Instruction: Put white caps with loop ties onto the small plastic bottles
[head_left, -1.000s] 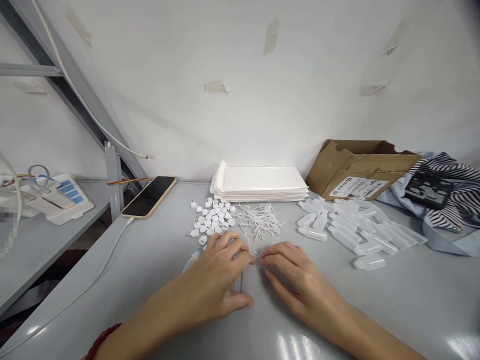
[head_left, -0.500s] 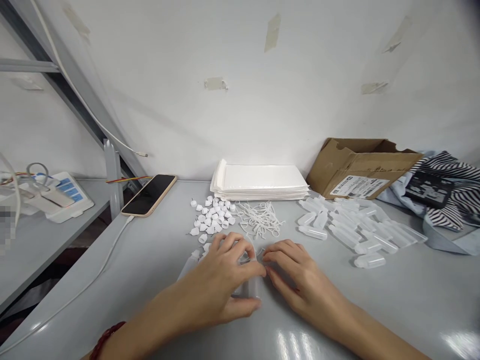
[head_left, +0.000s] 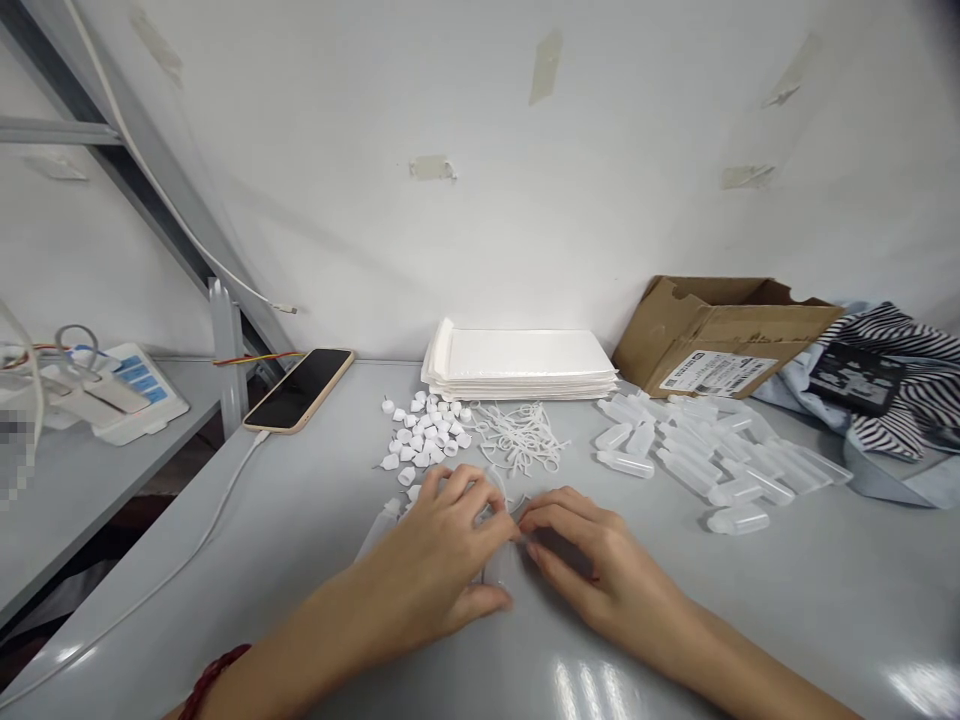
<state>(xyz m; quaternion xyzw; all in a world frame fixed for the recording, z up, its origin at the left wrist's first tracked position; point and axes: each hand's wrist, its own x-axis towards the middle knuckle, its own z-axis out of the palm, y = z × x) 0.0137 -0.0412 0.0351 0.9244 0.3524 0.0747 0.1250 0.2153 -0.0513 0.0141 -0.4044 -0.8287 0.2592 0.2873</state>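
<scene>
My left hand (head_left: 454, 555) is curled over a translucent plastic bottle (head_left: 496, 565), its thumb at the lower end and fingers at the top. My right hand (head_left: 581, 550) is beside it, fingertips together near the bottle's upper right side; what they pinch is too small to tell. Another bottle (head_left: 379, 528) lies left of my left hand, partly hidden. Behind the hands are white caps (head_left: 427, 432) with thin tips and a tangle of white loops (head_left: 521, 438). Several more clear bottles (head_left: 690, 450) are piled to the right.
A stack of white padded envelopes (head_left: 525, 355) stands against the wall. A cardboard box (head_left: 727, 345) and striped cloth (head_left: 892, 350) are at the right. A phone (head_left: 300, 390) with a white cable (head_left: 217, 520) lies at the left.
My left fingers and thumb have shifted slightly left with the bottle. My right fingertips have also moved a little left, close against my left fingers.
</scene>
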